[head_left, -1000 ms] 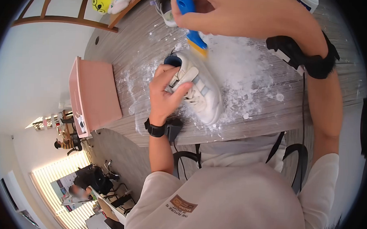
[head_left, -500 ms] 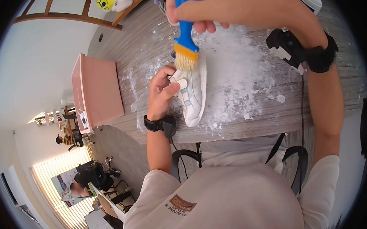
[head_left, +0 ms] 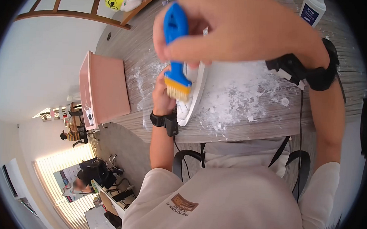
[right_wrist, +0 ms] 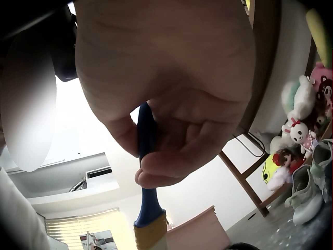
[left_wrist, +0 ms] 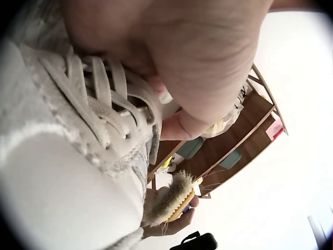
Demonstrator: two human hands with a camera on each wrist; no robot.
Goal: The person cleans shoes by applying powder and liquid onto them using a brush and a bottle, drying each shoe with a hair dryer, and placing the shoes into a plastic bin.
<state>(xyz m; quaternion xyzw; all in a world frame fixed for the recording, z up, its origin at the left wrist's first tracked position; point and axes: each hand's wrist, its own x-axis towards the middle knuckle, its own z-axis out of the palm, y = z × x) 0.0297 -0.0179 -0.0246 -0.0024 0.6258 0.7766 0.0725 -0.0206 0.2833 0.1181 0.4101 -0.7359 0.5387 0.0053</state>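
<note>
My left hand (head_left: 161,97), partly hidden behind the brush, grips a white lace-up shoe (head_left: 199,86). The shoe is tipped so its sole edge faces right, and my right hand covers its far end in the head view. Pale laces and the smooth toe fill much of the left wrist view, with that hand (left_wrist: 203,57) across the upper part. My right hand (head_left: 232,32) pinches the blue handle of a paintbrush (head_left: 177,77) between thumb and fingers. Its pale bristles (left_wrist: 174,195) point down and overlap the shoe's near part in the head view.
White powder (head_left: 237,100) is spread over the grey wood-grain table right of the shoe. A pink bin (head_left: 109,86) stands to the left. At the far right is a white bottle (head_left: 313,11). Plush toys (right_wrist: 299,133) and another shoe (right_wrist: 307,195) show in the right wrist view.
My right hand has brought the brush nearer to me, from beside the shoe's heel to over its near part. My left hand has tilted the shoe further onto its side.
</note>
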